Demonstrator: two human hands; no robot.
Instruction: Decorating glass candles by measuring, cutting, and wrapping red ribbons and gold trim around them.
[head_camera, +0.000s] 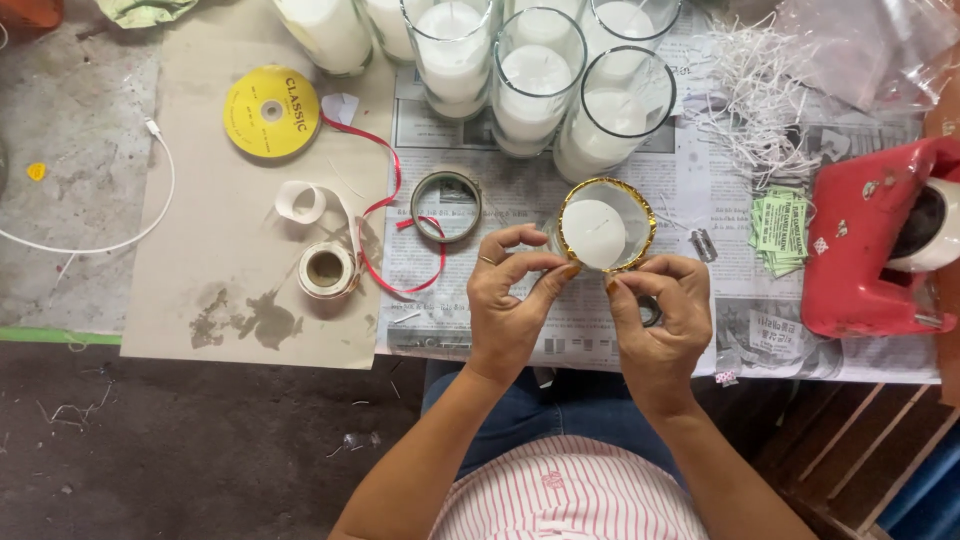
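Pinching the gold band at its rim, the left hand (508, 300) and right hand (658, 315) have their fingers clamped on the candle glass (600, 232), held over the desk (690, 180). Gold is seen all round the rim, while the other candle glasses (530, 80) behind are still bare.

The glass candle jar (604, 226) is a clear cylinder filled with white wax. A gold band runs around its rim. It stands upright on the newspaper-covered bench, just in front of a cluster of similar jars, touched at its near rim by fingertips of both hands.
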